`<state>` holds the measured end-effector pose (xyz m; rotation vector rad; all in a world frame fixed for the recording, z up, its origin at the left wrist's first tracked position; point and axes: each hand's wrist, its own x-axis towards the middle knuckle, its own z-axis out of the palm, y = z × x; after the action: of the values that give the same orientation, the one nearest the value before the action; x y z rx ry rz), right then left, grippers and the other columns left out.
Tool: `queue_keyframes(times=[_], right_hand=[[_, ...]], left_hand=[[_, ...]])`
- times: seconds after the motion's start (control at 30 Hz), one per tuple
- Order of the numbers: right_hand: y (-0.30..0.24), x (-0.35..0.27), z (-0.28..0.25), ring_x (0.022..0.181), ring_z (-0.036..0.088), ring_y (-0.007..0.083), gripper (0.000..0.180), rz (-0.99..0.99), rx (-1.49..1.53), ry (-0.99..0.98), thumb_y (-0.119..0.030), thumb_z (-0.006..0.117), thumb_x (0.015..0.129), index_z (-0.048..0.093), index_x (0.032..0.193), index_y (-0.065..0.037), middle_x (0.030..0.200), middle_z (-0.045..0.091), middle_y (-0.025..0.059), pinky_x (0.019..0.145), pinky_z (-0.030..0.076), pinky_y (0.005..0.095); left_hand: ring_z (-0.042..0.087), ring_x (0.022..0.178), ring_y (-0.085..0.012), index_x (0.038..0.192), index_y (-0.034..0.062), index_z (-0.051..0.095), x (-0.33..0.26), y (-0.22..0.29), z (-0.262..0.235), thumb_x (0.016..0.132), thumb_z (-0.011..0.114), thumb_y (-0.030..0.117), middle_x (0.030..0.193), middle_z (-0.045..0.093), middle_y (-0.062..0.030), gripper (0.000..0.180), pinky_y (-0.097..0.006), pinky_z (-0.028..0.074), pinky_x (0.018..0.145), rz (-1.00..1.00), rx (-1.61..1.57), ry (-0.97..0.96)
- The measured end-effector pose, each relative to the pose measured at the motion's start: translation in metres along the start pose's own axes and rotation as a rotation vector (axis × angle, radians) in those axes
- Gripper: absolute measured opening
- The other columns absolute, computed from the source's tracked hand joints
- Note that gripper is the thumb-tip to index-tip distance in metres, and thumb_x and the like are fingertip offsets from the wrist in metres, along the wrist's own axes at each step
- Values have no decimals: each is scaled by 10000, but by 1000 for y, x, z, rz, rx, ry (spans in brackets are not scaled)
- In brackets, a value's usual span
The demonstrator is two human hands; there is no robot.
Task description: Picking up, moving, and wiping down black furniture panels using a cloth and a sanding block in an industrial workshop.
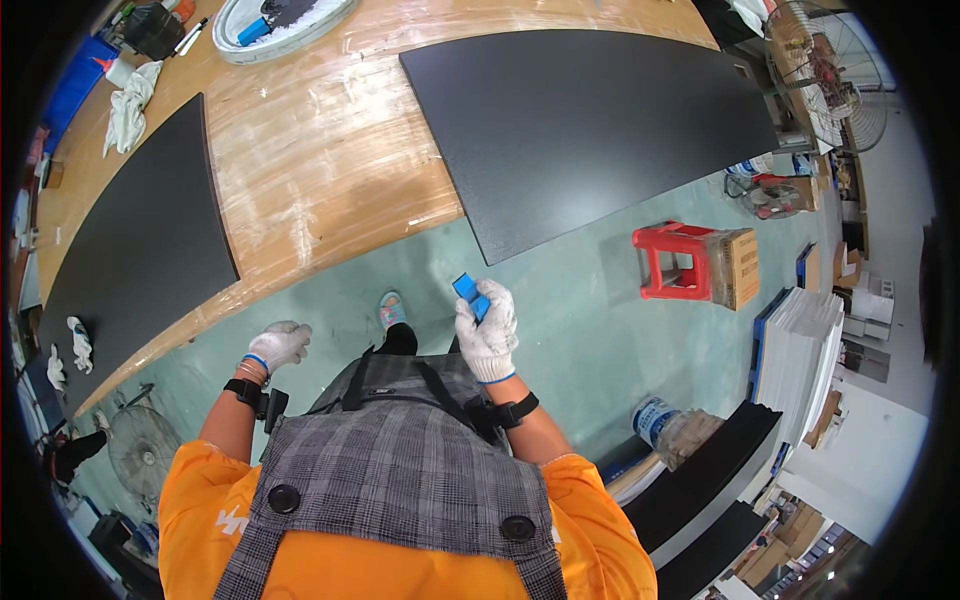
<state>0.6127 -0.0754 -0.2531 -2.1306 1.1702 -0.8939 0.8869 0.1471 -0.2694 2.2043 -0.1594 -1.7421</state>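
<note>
My right hand [488, 332], in a white work glove, is closed around a small blue flat tool [469, 292] and held in front of my body above the green floor. My left hand [279, 345], also gloved, is curled shut with nothing visible in it and hangs near the edge of the wooden workbench [320, 150]. On the bench lie two large black panels: one [590, 120] ahead of my right hand, overhanging the bench edge, and one [140, 250] to the left.
A red plastic stool [672, 262] with a cardboard box [741, 266] stands at the right. Beside it are stacked white sheets [800, 350] and black boards [710, 480]. White rags [130, 100] and a round tray [280, 25] sit at the bench's far end. A fan [140, 450] stands lower left.
</note>
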Motion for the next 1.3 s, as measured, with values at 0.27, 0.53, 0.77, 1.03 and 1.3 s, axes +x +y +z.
queue_keyframes(times=[0.27, 0.53, 0.77, 1.03, 1.3], right_hand=[[21, 34, -19, 953, 555, 355, 422, -186, -166, 60, -84, 752, 703, 532, 1061, -40, 1030, 576, 152, 837, 464, 428], [23, 31, -15, 951, 569, 340, 407, -6, -126, 185, -84, 733, 728, 543, 1087, -45, 999, 573, 150, 834, 473, 409], [41, 58, -22, 964, 577, 321, 398, 219, -152, 230, -94, 722, 751, 537, 1098, -28, 1044, 583, 165, 839, 471, 407], [24, 33, -8, 919, 599, 339, 405, 43, -113, 197, -88, 724, 738, 545, 1097, -31, 1017, 581, 168, 802, 485, 402], [79, 100, -33, 979, 611, 322, 400, 538, -190, 395, -184, 702, 789, 549, 1138, -65, 1087, 609, 158, 860, 477, 405]], left_hand=[[593, 649, -180, 955, -17, 597, -5, -3, -5, 853, 536, 360, 757, 619, -99, 396, -291, 492, 623, -5, 87, 22], [606, 670, -181, 961, -17, 605, -6, -6, -2, 849, 538, 374, 765, 627, -96, 412, -292, 499, 635, -13, 60, 3], [610, 659, -190, 954, -24, 609, -10, -2, -3, 852, 516, 405, 753, 633, -112, 451, -300, 502, 649, 27, 144, 37], [622, 680, -198, 949, -18, 611, -10, 1, 1, 850, 486, 405, 775, 649, -127, 452, -303, 502, 678, 22, 189, 29], [631, 703, -193, 923, -11, 609, -26, 28, 2, 844, 503, 399, 803, 661, -128, 431, -303, 505, 688, 65, 224, 51]])
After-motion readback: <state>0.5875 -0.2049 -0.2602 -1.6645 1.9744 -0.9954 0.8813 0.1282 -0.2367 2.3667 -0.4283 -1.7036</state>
